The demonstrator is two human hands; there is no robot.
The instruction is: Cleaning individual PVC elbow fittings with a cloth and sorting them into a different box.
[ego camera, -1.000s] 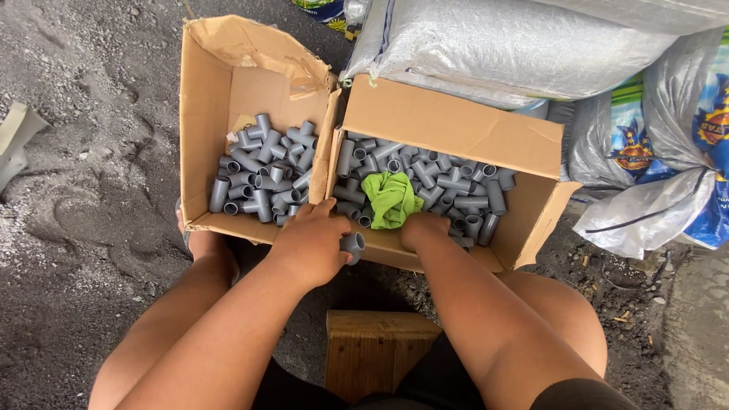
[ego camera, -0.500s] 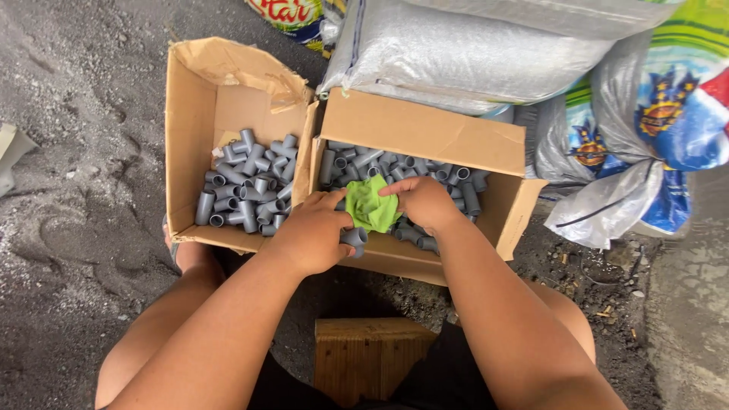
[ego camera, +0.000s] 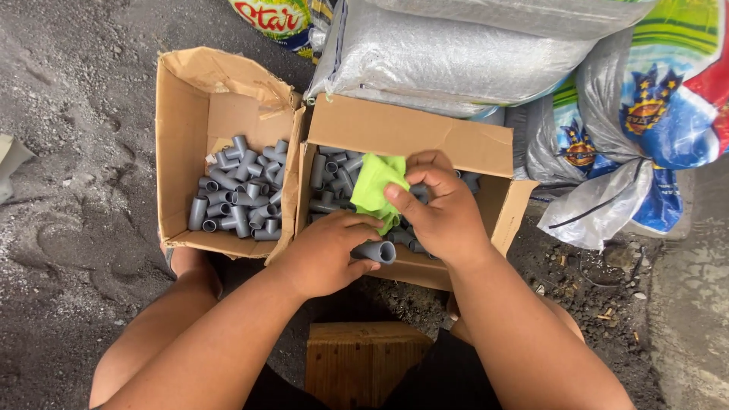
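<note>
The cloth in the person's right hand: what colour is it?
Bright lime green; the cloth shows best in the head view.

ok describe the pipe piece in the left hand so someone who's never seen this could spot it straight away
Find the two open cardboard boxes of grey fittings; take the right-hand box, below the silver sacks. At its near edge the left hand grips one grey pipe fitting, open end facing right. It is the only fitting lifted out of the piles, just below the green cloth in the right hand.

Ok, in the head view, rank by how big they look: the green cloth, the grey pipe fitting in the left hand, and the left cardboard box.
1. Left cardboard box, clearly largest.
2. Green cloth, held by the right hand.
3. Grey pipe fitting in the left hand, smallest.
</note>
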